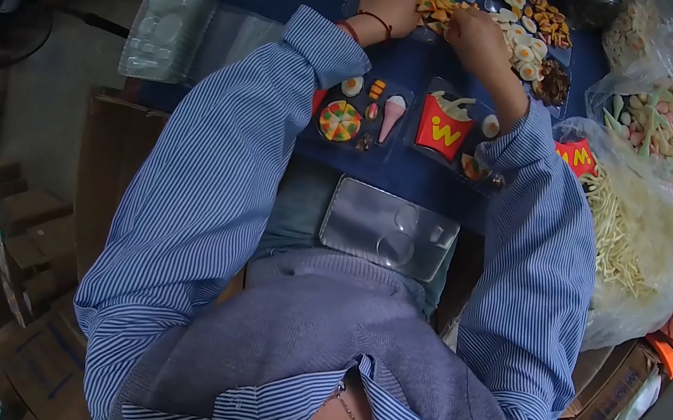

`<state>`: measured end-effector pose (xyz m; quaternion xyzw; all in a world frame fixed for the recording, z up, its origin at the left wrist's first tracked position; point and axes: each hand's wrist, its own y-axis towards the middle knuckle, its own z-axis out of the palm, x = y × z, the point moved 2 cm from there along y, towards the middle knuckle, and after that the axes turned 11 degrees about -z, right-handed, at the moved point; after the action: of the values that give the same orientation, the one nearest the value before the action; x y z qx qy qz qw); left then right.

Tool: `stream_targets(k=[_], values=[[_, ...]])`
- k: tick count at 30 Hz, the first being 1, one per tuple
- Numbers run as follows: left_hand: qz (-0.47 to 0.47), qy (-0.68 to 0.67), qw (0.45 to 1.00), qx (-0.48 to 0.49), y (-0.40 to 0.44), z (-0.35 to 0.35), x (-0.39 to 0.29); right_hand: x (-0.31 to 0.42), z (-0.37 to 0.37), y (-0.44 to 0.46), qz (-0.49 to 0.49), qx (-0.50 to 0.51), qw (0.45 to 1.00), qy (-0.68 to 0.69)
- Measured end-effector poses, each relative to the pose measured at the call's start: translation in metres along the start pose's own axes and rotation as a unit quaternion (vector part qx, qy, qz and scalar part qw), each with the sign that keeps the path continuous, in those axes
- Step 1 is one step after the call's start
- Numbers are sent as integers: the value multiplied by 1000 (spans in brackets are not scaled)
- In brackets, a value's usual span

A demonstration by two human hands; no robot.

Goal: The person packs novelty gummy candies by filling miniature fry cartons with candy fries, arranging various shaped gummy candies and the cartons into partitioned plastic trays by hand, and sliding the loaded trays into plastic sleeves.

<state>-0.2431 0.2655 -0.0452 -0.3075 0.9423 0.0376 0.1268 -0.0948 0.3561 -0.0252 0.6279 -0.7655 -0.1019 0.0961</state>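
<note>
My left hand [396, 6], with a red and a dark bracelet at the wrist, is over small orange-yellow toy food pieces [434, 4] in a clear tray. Its fingers are curled down at the pieces, and what they pinch is hidden. My right hand [477, 40] is closed at the right end of the same pile, beside miniature fried eggs [523, 47]. Nearer me lie two clear blister trays. The left one holds a toy pizza [339, 121], a pink ice-cream cone [391, 118] and small pieces; the right one holds a red fries box [444, 127].
Stacked clear blister trays [173, 24] stand at the left table edge. On my lap lies another clear tray [392, 229]. To the right are plastic bags of toy fries [616, 232] and pastel pieces [654, 118]. Cardboard boxes [45, 357] cover the floor at left.
</note>
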Motion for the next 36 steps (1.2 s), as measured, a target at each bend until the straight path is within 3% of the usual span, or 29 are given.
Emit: stream_targets(k=[1, 3, 4, 6, 7, 9, 11, 13, 14, 15, 16, 17, 20, 22, 23, 24, 25, 26, 28, 33, 35, 36], values=[[-1, 2, 1000, 0, -2, 1, 3, 0, -2, -1, 0, -1, 1000, 2], [29, -16, 999, -5, -7, -4, 6, -6, -7, -4, 77, 20, 980, 184], [29, -13, 999, -6, -11, -8, 6, -6, -12, -4, 77, 18, 979, 185], [35, -10, 999, 8, -13, -12, 4, -11, -17, -8, 158, 4, 901, 404], [38, -10, 999, 8, -13, -12, 3, -13, -20, -13, 160, 2, 901, 403], [46, -98, 994, -11, -13, -15, 6, -18, -26, -25, 197, -55, 807, 555], [70, -150, 986, -20, -19, -22, 9, -18, -58, -47, 199, -74, 765, 607], [89, -202, 975, -24, -30, -32, 22, -20, -126, -83, 119, 8, 833, 540], [89, -252, 963, 7, -35, -37, 31, -26, -151, -112, 62, 123, 879, 457], [89, -303, 948, 38, -40, -43, 38, -20, -186, -141, -35, 310, 894, 322], [88, -305, 948, 39, -48, -54, 42, -10, -204, -172, -32, 497, 802, 328], [62, -332, 936, 96, -56, -66, 44, 8, -215, -193, 14, 612, 731, 303], [63, -356, 915, 181, -66, -81, 24, 22, -220, -225, -20, 613, 762, 206], [96, -350, 907, 214, -71, -74, 0, 23, -211, -175, 24, 448, 865, 225], [135, -327, 911, 212, -75, -65, -14, 22, -189, -147, 24, 306, 926, 219], [173, -302, 914, 209, -78, -60, -27, 18, -157, -118, 49, 185, 945, 265], [175, -300, 915, 206, -83, -62, -37, 21, -131, -85, -20, 58, 976, 210], [183, -251, 931, 194, -91, -65, -45, 18, -94, -56, 3, 11, 984, 177], [178, -225, 940, 186, -98, -66, -41, 11, -33, -11, 22, 38, 992, 117], [113, -270, 931, 216, -100, -80, -6, 5, 2, 17, 6, 133, 991, 23], [144, -280, 919, 239, -101, -78, -19, -8, 5, 14, 30, 134, 990, 12], [163, -288, 916, 228, -107, -75, -33, -19, -17, 1, 3, 64, 996, 66]])
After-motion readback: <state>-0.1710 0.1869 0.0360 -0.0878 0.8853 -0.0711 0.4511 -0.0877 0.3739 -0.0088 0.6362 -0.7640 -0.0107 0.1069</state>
